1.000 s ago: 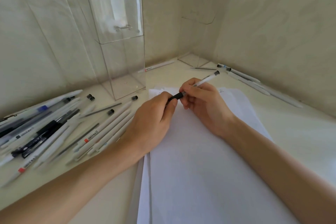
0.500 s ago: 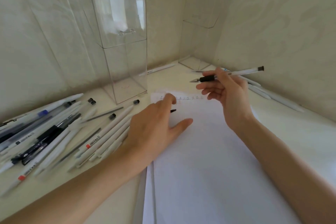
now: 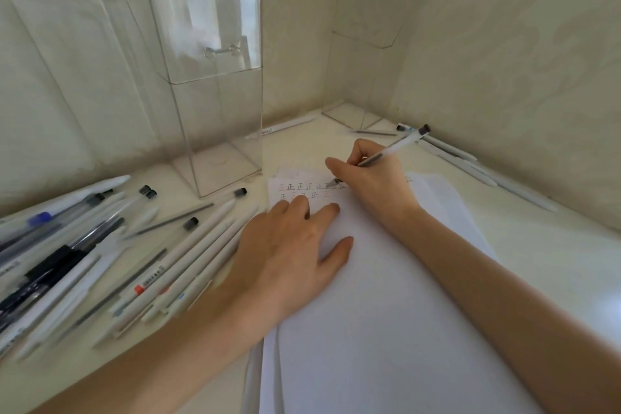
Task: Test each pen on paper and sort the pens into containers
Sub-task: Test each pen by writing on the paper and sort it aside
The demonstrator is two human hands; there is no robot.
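Observation:
My right hand [image 3: 376, 178] grips a white pen with a black end [image 3: 393, 148], its tip down on the top of the white paper [image 3: 386, 296] beside two rows of written test marks [image 3: 309, 190]. My left hand [image 3: 289, 255] lies flat on the paper's left part, fingers spread and straight. Several pens, white and dark, lie in a pile [image 3: 100, 252] on the table to the left. A tall clear container [image 3: 215, 77] stands behind the pile. A second clear container [image 3: 363, 50] stands in the far corner.
Several white pens [image 3: 470, 161] lie along the right wall. One white pen [image 3: 285, 126] and a thin refill [image 3: 373, 133] lie between the two containers. Walls close the table at the back and right.
The cap came off the pen and my left hand flattened onto the paper. My right hand lifted the pen, then brought its tip down to the written rows.

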